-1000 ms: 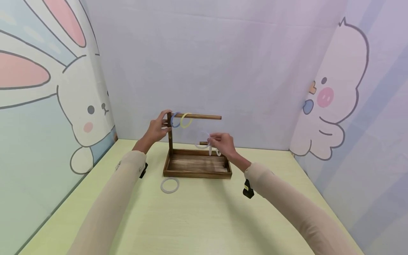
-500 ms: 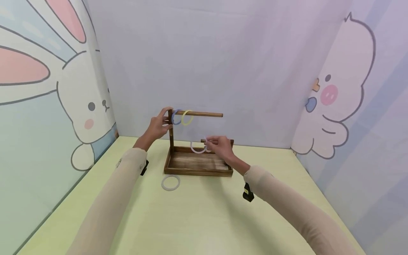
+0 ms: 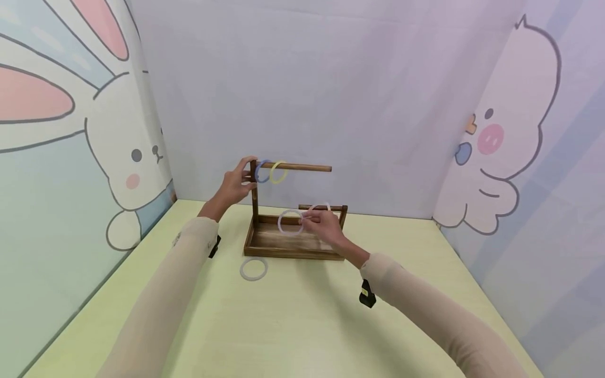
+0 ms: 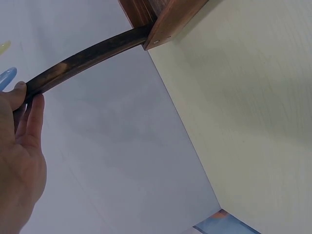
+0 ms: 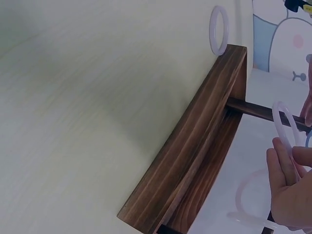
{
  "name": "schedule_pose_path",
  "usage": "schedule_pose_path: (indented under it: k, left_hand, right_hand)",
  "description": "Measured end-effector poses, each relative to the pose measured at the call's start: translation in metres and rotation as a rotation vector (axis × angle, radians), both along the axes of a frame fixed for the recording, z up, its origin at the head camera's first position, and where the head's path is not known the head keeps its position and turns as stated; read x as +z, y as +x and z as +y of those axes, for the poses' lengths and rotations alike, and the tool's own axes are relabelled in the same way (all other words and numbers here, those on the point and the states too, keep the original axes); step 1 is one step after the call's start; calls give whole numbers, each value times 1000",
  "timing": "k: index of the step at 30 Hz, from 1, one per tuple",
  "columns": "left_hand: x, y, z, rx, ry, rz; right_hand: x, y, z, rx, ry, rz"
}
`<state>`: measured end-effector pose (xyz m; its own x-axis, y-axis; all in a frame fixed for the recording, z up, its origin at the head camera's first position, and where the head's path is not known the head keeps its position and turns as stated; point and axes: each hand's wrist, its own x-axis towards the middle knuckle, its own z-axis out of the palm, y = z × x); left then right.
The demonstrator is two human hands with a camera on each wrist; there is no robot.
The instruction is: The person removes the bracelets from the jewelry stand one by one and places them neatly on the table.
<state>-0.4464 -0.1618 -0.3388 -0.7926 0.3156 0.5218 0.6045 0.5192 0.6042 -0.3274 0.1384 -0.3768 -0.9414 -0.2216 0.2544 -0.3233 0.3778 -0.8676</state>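
My left hand [image 3: 233, 185] grips the top of the tall post [image 3: 255, 203] of a wooden stand, thumb and fingers on either side of it. A blue ring [image 3: 257, 172] and a yellow ring [image 3: 271, 173] hang on the upper bar [image 3: 309, 167], near that post. Between thumb and fingers, my right hand [image 3: 326, 227] pinches a pale translucent ring [image 3: 279, 224], its face toward the head camera, left of the lower bar [image 3: 306, 207]. Another pale ring [image 3: 328, 206] shows behind the right hand at the lower bar, partly hidden by it.
The stand's shallow wooden tray [image 3: 293, 254] sits on the pale yellow table [image 3: 293, 325]. Just in front of its left corner another pale ring [image 3: 253, 279] lies flat. A fabric backdrop [image 3: 331, 94] rises close behind, with cartoon-printed panels on both sides.
My right hand has drawn the pinched pale ring slightly left and down, away from the lower bar's end. The left hand keeps its hold on the post. The head view has shifted slightly.
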Motion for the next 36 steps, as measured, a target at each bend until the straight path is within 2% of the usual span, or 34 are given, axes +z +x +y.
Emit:
schedule_pose_path:
  k: [6, 13, 15, 20, 27, 36]
  left_hand:
    - [2, 3, 1, -3, 3, -19]
    - [3, 4, 3, -3, 9, -31]
    - [3, 5, 3, 2, 7, -35]
    - [2, 4, 3, 5, 6, -35]
    - [2, 4, 2, 8, 9, -28]
    - [3, 5, 1, -3, 11, -37]
  right_hand:
    - [-13, 5, -2, 28, -25, -24]
    - [-29, 11, -3, 65, -2, 0]
    - [-32, 13, -4, 72, -21, -23]
    - [-38, 15, -6, 69, -50, -79]
    - [-48, 17, -10, 50, -11, -74]
    - [-63, 22, -11, 122, -130, -140]
